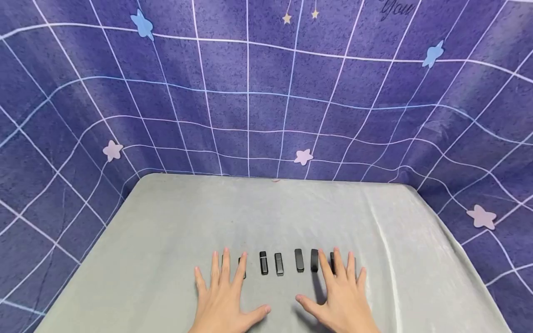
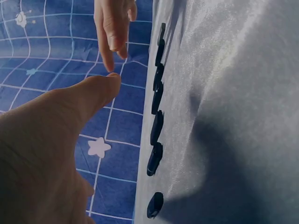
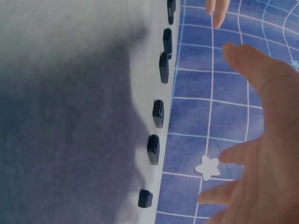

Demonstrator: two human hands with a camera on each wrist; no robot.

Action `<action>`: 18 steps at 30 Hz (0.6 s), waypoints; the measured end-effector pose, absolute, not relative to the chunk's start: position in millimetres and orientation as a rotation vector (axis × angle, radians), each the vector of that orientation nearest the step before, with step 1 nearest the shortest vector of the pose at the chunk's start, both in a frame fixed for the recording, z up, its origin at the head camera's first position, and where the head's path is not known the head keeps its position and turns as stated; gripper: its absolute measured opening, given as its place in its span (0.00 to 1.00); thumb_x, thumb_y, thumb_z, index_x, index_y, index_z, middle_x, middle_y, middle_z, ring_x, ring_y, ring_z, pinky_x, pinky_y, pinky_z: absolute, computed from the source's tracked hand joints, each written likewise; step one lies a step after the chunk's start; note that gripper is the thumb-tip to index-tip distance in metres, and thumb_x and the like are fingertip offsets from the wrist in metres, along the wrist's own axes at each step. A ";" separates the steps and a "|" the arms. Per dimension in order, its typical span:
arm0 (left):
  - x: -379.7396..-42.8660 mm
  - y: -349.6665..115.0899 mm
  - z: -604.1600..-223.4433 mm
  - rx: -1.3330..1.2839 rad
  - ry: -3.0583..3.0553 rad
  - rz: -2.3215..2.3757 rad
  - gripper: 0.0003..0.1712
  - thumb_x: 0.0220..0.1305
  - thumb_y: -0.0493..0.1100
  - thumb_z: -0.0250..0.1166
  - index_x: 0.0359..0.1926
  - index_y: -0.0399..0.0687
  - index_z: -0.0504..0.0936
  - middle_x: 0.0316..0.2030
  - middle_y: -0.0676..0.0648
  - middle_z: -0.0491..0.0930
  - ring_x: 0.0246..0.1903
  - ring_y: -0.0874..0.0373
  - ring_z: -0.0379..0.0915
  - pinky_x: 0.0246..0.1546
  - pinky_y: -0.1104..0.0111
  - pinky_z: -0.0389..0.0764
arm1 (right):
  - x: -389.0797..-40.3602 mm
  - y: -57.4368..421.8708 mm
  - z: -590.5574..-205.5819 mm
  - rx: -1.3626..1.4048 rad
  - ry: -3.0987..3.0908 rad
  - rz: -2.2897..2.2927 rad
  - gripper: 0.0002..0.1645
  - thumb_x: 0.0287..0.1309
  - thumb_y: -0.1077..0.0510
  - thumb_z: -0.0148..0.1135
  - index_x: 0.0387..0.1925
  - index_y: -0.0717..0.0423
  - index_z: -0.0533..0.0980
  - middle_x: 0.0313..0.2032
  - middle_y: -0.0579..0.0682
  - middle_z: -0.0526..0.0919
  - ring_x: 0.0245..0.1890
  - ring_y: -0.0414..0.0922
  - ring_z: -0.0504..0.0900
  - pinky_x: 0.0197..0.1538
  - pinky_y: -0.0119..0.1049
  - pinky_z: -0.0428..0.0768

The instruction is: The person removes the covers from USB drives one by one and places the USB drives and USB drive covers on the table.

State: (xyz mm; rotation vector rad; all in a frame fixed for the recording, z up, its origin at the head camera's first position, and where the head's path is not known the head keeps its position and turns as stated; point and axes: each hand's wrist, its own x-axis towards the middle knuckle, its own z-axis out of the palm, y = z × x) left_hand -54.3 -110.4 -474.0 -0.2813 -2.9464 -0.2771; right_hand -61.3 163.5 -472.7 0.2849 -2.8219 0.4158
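Note:
A row of small black sticks, like USB flash drives, lies on the table. Four of them show in the middle: one with a pale band [image 1: 263,263], a second stick [image 1: 279,264], a third [image 1: 299,260] and a darker one [image 1: 314,260]. My left hand [image 1: 225,298] spreads its fingers over the row's left end, partly hiding sticks there. Over the right end, my right hand [image 1: 343,298] is likewise spread, covering part of another stick [image 1: 332,262]. Both palms face down with nothing held. In the wrist views the hands hover above the table, apart from the sticks.
A pale grey cloth covers the table [image 1: 200,212], with a long crease [image 1: 387,249] on the right. Behind and along both sides hangs a blue-purple curtain [image 1: 266,111] with grid lines and stars. Shadows of the hands fall on the cloth.

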 end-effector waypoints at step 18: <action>-53.1 -114.2 -465.5 -0.187 -2.954 -0.334 0.65 0.45 0.87 0.51 0.76 0.57 0.51 0.72 0.30 0.53 0.70 0.29 0.32 0.60 0.25 0.36 | -67.9 182.3 -464.7 0.288 -2.892 0.532 0.73 0.37 0.18 0.64 0.76 0.51 0.48 0.69 0.73 0.56 0.66 0.76 0.48 0.58 0.76 0.60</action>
